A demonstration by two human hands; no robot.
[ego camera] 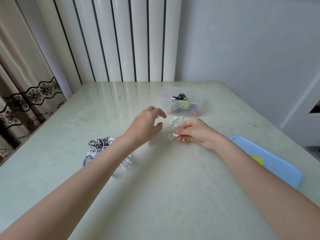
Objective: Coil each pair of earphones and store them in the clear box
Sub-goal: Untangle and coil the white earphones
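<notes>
Pinching only the plug end of the white earphones [170, 130], the right hand [195, 132] risks tangling the slack cord while the left hand [145, 125] hovers loosely spread, holding nothing.

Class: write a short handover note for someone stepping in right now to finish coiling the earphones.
Right hand pinches the plug of a white earphone cable lying on the table.
Left hand is open, hovering beside it.
Clear box sits beyond the hands, several coiled pairs inside.
Pile of earphones waits under the left forearm.
Blue lid lies off to the right.
Left: coil this pair, box it, then the pile.
</notes>
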